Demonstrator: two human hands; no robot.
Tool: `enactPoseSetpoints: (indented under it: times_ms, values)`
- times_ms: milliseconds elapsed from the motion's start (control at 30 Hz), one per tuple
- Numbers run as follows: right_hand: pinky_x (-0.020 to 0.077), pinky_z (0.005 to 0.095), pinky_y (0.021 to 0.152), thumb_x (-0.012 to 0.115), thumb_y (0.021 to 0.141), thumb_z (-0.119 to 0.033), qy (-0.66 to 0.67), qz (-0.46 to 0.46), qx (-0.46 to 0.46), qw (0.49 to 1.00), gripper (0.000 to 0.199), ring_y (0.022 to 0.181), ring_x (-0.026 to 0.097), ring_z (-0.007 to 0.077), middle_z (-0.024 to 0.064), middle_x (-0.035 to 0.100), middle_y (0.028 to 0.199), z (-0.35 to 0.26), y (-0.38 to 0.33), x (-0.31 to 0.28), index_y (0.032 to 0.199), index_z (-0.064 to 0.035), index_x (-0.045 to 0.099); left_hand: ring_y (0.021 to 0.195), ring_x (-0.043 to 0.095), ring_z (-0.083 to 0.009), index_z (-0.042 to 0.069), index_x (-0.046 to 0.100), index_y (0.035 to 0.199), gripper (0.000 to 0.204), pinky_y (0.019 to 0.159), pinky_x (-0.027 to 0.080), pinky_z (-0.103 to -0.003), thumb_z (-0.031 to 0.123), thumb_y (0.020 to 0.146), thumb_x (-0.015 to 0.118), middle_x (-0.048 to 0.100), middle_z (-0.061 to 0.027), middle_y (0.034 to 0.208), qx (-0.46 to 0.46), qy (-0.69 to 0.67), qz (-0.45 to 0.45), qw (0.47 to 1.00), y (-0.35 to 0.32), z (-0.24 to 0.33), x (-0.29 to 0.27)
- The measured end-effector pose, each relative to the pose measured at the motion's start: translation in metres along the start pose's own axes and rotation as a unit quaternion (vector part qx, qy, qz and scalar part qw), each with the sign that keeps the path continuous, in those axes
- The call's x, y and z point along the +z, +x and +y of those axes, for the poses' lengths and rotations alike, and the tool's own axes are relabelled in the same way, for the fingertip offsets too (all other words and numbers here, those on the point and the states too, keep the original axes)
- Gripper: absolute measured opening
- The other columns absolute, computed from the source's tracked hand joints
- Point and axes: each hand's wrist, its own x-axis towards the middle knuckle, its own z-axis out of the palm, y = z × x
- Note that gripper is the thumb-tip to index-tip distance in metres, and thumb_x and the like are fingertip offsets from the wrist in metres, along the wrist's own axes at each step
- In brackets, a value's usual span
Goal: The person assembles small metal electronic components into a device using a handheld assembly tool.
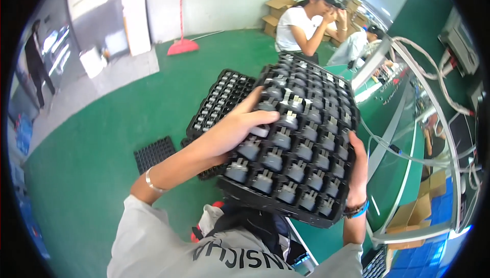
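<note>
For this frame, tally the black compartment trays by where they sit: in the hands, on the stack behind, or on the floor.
Black tray of grey parts held by left hand and right hand: 1
Filled tray stack behind, top visible: 1
Empty tray on green floor: 1
Total: 3

The person wears a pale grey short-sleeved shirt (pixel 153 247) with dark block lettering printed across the cloth. A dark strap or cord (pixel 240 222) lies over the shirt just above that lettering, beside a small patch of red. The left sleeve of the shirt ends well above the elbow, leaving the forearm bare. Up the arm from that sleeve, a thin silver bangle (pixel 151 182) circles the left wrist. On the far side of the shirt, the right wrist carries a blue band (pixel 360 209) and a darker beaded bracelet just beside it.
</note>
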Motion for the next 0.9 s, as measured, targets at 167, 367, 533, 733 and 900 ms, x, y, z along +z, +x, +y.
enactPoseSetpoints:
  times_ms: [167,367,533,733,900]
  values:
    - [0.0486,0.037,0.08,0.05,0.087,-0.035,0.022,-0.059,0.052,0.997,0.039,0.086,0.061,0.0234,0.011,0.063,0.1,-0.002,0.024,0.014,0.109,-0.0038,0.056,0.103,0.053,-0.0178,0.004,0.026,0.138,0.068,0.086,0.044,-0.029,0.022,0.081,0.059,0.048,-0.0112,0.124,0.011,0.078,0.106,0.991,0.007,0.01,-0.01]
    - [0.0476,0.0327,0.08,0.054,0.085,-0.036,-0.017,-0.127,0.036,0.991,0.039,0.084,0.061,0.0175,0.0082,0.062,0.1,-0.004,0.039,0.024,0.106,-0.0036,0.056,0.091,0.059,-0.0165,0.001,0.04,0.126,0.049,0.079,0.049,-0.031,0.018,0.082,0.055,0.056,-0.0102,0.11,0.013,0.038,0.177,0.983,0.005,0.002,-0.03]
    - [0.0467,0.0311,0.083,0.052,0.086,-0.031,-0.028,-0.08,-0.005,0.996,0.043,0.096,0.057,0.0148,0.0068,0.057,0.11,-0.003,0.031,-0.009,0.12,-0.0039,0.047,0.094,0.057,-0.0182,0.001,0.041,0.124,0.046,0.082,0.048,-0.031,0.016,0.083,0.054,0.055,-0.011,0.11,0.047,0.02,0.156,0.986,0.003,-0.025,-0.002]
    - [0.0486,0.0326,0.083,0.052,0.086,-0.025,-0.002,0.004,-0.018,1.0,0.049,0.096,0.058,0.0174,0.0084,0.056,0.112,-0.002,-0.025,-0.078,0.126,-0.0013,0.038,0.114,0.045,-0.02,0.004,0.008,0.142,0.071,0.096,0.038,-0.032,0.006,0.085,0.05,0.037,-0.0125,0.133,-0.048,0.02,0.086,0.995,0.0,-0.075,0.042]
    - [0.0513,0.0344,0.077,0.053,0.083,-0.025,0.035,0.175,-0.037,0.983,0.041,0.083,0.063,0.0209,0.0114,0.063,0.098,0.006,-0.088,-0.13,0.115,0.0008,0.05,0.128,0.025,-0.0192,0.005,0.001,0.143,0.075,0.105,0.021,-0.031,0.006,0.085,0.05,0.019,-0.0124,0.143,-0.131,0.027,-0.049,0.99,0.012,-0.117,0.085]
